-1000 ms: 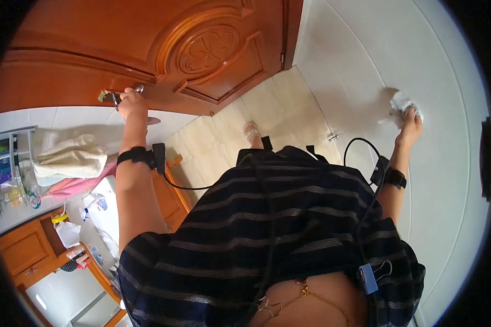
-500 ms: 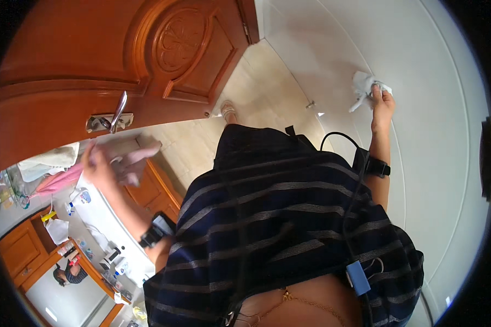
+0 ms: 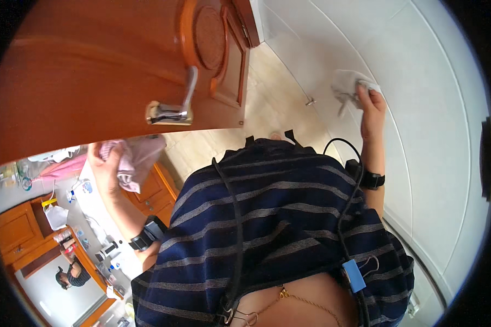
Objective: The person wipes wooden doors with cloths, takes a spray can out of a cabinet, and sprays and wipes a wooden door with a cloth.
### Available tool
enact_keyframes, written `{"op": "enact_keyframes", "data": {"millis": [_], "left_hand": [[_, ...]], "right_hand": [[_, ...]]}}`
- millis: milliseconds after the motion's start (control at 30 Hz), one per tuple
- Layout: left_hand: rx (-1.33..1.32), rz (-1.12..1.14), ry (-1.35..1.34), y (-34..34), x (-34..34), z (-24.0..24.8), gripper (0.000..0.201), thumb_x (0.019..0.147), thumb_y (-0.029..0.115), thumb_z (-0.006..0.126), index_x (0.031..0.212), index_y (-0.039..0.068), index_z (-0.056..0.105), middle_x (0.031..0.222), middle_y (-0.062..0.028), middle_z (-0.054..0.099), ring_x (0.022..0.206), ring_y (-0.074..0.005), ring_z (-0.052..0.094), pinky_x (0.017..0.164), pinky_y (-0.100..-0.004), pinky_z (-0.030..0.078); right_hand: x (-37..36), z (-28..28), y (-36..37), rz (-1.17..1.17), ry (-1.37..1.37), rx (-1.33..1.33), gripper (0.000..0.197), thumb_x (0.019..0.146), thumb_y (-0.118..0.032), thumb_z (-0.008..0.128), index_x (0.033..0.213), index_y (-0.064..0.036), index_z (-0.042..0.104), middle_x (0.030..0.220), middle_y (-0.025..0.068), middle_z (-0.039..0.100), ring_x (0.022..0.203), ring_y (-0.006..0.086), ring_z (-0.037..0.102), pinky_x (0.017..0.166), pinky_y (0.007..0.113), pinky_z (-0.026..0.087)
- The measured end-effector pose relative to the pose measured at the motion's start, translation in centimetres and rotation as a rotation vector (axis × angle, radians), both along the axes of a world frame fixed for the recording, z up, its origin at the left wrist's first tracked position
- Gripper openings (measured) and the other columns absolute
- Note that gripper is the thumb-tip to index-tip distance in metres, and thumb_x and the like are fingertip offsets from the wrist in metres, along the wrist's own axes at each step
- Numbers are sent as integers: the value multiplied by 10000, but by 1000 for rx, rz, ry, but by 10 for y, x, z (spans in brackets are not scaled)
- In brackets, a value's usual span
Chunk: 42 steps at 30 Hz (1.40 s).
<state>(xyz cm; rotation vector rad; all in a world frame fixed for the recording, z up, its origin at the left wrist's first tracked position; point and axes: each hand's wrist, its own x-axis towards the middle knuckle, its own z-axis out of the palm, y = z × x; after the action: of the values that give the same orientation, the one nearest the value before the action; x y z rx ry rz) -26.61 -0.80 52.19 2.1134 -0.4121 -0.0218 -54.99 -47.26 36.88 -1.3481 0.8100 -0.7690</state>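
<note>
My left hand (image 3: 107, 166) grips a crumpled pink cloth (image 3: 142, 158) beside the lower edge of the brown wooden door (image 3: 93, 71). The cloth hangs down in folds, and part of that hand lies hidden by the door's edge. On the door, a silver lever handle (image 3: 188, 92) sits a little above and to the right of this hand. Over at the white wall (image 3: 420, 141), my right hand (image 3: 372, 111) is closed on a thin whitish cloth (image 3: 346, 84), whose loose end droops from the fingers. The cloth appears close to the wall; contact I cannot tell.
A white counter (image 3: 93, 210) with bottles runs along the left, with wooden cabinets (image 3: 16, 229) and a mirror (image 3: 54, 286). A door stopper (image 3: 310, 102) sticks out low at the wall. Pale floor tiles (image 3: 267, 92) show between door and wall.
The door has swung toward the right, its handle shifting with it. My left hand has moved down slightly with the pink cloth. My right hand has slid a little left along the wall.
</note>
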Motion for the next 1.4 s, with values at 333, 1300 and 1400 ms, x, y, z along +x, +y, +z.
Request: {"op": "enact_keyframes", "data": {"millis": [333,1300,1400], "left_hand": [[-119,-500,186,-39,-27,13,564,762,-79,549,1316,26,532,1202,-122,631,795,-54,551,729,-208,467],[-132,-178,243,68,-15,-117,446,780,-61,541,1209,42,606,1041,-84,678,707,-73,567,670,-232,478],[-158,-123,324,77,-14,-124,442,777,-82,540,1194,43,614,1048,-97,676,703,-78,570,653,-235,481]], "right_hand": [[97,169,110,590,-330,-394,197,933,-113,591,1070,14,655,912,1,658,855,79,562,759,250,463],[118,147,-76,-455,106,-850,484,827,-350,705,1081,48,602,976,207,647,944,286,605,859,377,449],[119,169,-50,-547,88,-952,346,883,-241,636,1064,53,612,992,194,653,949,285,610,861,380,450]]}}
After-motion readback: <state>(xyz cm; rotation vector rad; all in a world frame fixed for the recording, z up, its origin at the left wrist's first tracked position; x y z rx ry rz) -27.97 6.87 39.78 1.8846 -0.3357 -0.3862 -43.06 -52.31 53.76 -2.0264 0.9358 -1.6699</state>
